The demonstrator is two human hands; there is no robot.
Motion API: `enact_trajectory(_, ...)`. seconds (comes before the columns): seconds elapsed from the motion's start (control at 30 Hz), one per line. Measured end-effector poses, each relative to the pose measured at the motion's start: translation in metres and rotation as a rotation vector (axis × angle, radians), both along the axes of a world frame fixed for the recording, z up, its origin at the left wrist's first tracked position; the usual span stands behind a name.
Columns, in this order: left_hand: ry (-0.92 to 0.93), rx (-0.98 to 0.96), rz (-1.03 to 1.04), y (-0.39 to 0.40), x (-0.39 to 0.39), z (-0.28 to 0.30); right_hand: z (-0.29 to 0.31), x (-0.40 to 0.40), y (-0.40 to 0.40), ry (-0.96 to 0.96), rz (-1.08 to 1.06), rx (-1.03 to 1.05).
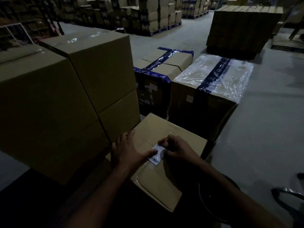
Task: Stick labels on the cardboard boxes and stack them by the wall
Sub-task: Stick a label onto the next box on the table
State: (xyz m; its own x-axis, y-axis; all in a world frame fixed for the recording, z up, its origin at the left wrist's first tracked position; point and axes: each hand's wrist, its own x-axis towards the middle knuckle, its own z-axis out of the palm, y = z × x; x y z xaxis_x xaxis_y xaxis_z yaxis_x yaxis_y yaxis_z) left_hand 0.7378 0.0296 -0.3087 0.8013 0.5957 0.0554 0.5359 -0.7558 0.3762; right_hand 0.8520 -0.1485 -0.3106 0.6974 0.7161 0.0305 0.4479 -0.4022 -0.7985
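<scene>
In a dim warehouse, I bend over a low cardboard box [158,162] and work a white barcode label [156,154] onto its top, near the taped centre seam. My left hand [127,149] lies spread across the box's left side, fingers straight, the thumb pressing down the label's left edge. My right hand [176,148] is curled, its fingertips [162,143] pinching the label's upper right corner. Just to my left, touching the box, stand two stacks of plain brown cartons [69,89]. Beyond it sit a carton bound in blue tape [162,66] and, beside that, a carton wrapped in clear film [213,79] with a blue strip across it. Pallets of boxes [148,14] fill the far floor.
</scene>
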Motion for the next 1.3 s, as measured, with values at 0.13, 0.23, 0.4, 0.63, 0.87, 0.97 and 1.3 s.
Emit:
enact_trajectory(0.13, 0.007, 0.001, 0.004, -0.001, 0.0, 0.0, 0.002, 0.0, 0.0, 0.042, -0.021, 0.062)
enact_trajectory(0.23, 0.01, -0.001, 0.0, -0.001, 0.0, 0.001, 0.002, -0.001, 0.001, 0.006, -0.026, 0.032)
enact_trajectory(0.4, 0.001, -0.01, -0.005, -0.002, -0.001, 0.002, -0.001, 0.0, -0.002, 0.1, -0.042, 0.086)
enact_trajectory(0.63, 0.001, -0.008, -0.001, -0.001, 0.0, 0.001, -0.004, 0.001, -0.004, 0.081, -0.064, 0.081)
enact_trajectory(0.87, 0.005, -0.008, 0.002, -0.001, 0.0, -0.001, -0.004, -0.001, -0.004, 0.056, -0.081, 0.072)
enact_trajectory(0.97, 0.004, -0.009, 0.007, -0.001, 0.0, 0.0, 0.0, -0.004, -0.006, 0.049, -0.088, 0.092)
enact_trajectory(1.3, 0.009, -0.012, 0.011, 0.0, 0.001, 0.0, -0.001, -0.011, -0.007, -0.086, -0.131, 0.042)
